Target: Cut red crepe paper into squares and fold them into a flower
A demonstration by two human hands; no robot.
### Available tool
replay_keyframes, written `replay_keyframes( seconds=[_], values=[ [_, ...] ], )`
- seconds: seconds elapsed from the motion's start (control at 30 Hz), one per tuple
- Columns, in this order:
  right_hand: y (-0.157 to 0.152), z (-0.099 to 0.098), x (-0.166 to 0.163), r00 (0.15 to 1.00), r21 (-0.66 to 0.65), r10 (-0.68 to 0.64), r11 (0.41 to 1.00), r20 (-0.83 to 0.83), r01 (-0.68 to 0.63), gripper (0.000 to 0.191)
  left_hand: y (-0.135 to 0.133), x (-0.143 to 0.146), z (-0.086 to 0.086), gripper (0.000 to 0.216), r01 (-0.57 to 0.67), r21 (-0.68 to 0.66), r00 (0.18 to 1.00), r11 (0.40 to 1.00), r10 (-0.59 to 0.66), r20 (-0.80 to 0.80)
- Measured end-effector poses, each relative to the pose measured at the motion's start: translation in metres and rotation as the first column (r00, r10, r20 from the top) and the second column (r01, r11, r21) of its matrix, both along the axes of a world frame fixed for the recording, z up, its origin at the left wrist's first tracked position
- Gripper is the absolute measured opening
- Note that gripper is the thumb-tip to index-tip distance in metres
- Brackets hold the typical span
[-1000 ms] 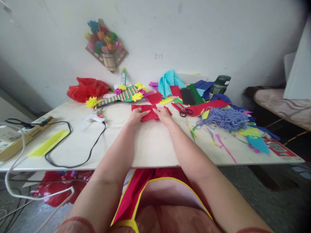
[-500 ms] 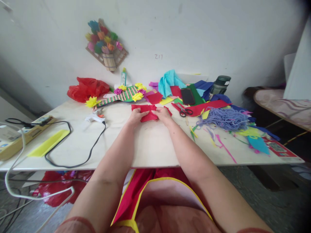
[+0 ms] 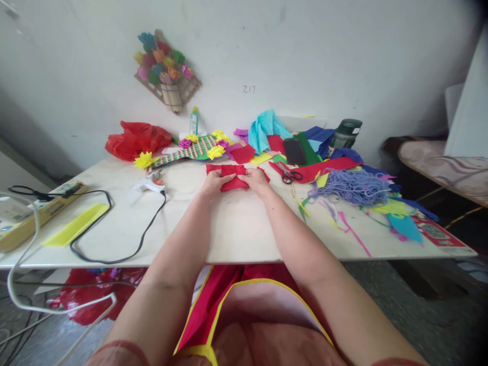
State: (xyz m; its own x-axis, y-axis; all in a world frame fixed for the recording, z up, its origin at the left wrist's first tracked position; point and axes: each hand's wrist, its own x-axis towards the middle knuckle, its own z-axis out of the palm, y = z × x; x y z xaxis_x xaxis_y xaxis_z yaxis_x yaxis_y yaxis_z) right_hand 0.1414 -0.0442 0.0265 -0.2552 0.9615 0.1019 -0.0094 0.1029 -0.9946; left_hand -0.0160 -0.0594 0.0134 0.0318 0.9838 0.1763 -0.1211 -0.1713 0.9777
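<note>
Between my two hands is a piece of red crepe paper (image 3: pixel 233 184), held just above or on the white table (image 3: pixel 244 229). My left hand (image 3: pixel 214 184) pinches its left part, thumb pointing inward on top. From the other side my right hand (image 3: pixel 254 181) pinches it, and the two thumbs nearly meet at the middle. Fingers under the paper are hidden. More red paper shows beyond both hands. A pair of scissors (image 3: pixel 290 176) with black handles lies to the right, on a red strip (image 3: pixel 324 168).
Left are a glue gun (image 3: pixel 150 184), its black cord, a yellow strip (image 3: pixel 76 224) and a power strip (image 3: pixel 41 213). At the back stand a flower-decorated craft piece (image 3: pixel 186 152) and a glue bottle (image 3: pixel 193 122). Purple yarn (image 3: pixel 353 186), a phone (image 3: pixel 295 151) and a dark bottle (image 3: pixel 346 133) are right.
</note>
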Motion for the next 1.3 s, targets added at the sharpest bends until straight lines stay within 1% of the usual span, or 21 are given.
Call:
replay_keyframes(
  seconds=[0.1, 0.17, 0.27, 0.33, 0.4, 0.53, 0.7, 0.83, 1.03, 1.3],
  values=[
    [-0.0003, -0.0009, 0.0013, 1.0, 0.011, 0.014, 1.0, 0.027, -0.014, 0.018, -0.0006, -0.0002, 0.001, 0.043, -0.008, 0.0, 1.0, 1.0, 0.008, 0.003],
    [-0.0002, -0.0017, 0.0035, 0.999, 0.042, 0.021, 0.999, 0.05, -0.023, 0.022, -0.0011, -0.0007, 0.0019, 0.044, -0.006, -0.005, 1.0, 1.0, 0.006, -0.001],
    [0.0007, -0.0029, 0.0075, 0.999, 0.12, 0.005, 0.993, 0.052, -0.011, 0.028, -0.0027, -0.0015, 0.003, 0.045, 0.033, -0.012, 0.999, 0.999, -0.033, -0.005],
    [0.0017, -0.0036, 0.0092, 0.999, 0.146, -0.008, 0.989, 0.033, 0.003, 0.028, -0.004, -0.0016, 0.0035, 0.045, 0.069, -0.013, 0.998, 0.998, -0.069, -0.009],
    [0.0026, -0.0039, 0.0097, 0.999, 0.14, -0.025, 0.99, 0.026, 0.021, 0.024, -0.005, -0.0013, 0.0036, 0.044, 0.088, -0.017, 0.996, 0.996, -0.088, -0.015],
    [0.0023, -0.0023, 0.0084, 0.997, 0.114, -0.053, 0.992, 0.051, 0.047, 0.016, -0.0044, -0.0002, 0.0029, 0.044, 0.071, -0.005, 0.997, 0.997, -0.071, -0.008],
    [-0.0025, 0.0026, 0.0089, 0.999, 0.065, -0.018, 0.998, 0.028, 0.016, 0.021, -0.0018, -0.0004, 0.0024, 0.044, 0.039, 0.003, 0.999, 0.999, -0.039, -0.011],
    [-0.004, 0.0038, 0.0095, 1.0, 0.046, -0.003, 0.999, 0.026, 0.002, 0.025, -0.0049, 0.0005, 0.005, 0.045, 0.063, 0.003, 0.998, 0.998, -0.063, -0.016],
    [-0.001, 0.0003, 0.007, 0.998, 0.074, -0.062, 0.995, 0.023, 0.06, 0.023, -0.0082, 0.0024, 0.0065, 0.04, 0.07, 0.015, 0.997, 0.997, -0.069, -0.021],
    [-0.0043, 0.0041, 0.0049, 1.0, 0.037, -0.019, 0.999, -0.009, 0.019, 0.021, -0.0051, 0.0014, 0.0061, 0.042, 0.014, 0.062, 0.999, 0.998, -0.013, -0.031]
  ],
)
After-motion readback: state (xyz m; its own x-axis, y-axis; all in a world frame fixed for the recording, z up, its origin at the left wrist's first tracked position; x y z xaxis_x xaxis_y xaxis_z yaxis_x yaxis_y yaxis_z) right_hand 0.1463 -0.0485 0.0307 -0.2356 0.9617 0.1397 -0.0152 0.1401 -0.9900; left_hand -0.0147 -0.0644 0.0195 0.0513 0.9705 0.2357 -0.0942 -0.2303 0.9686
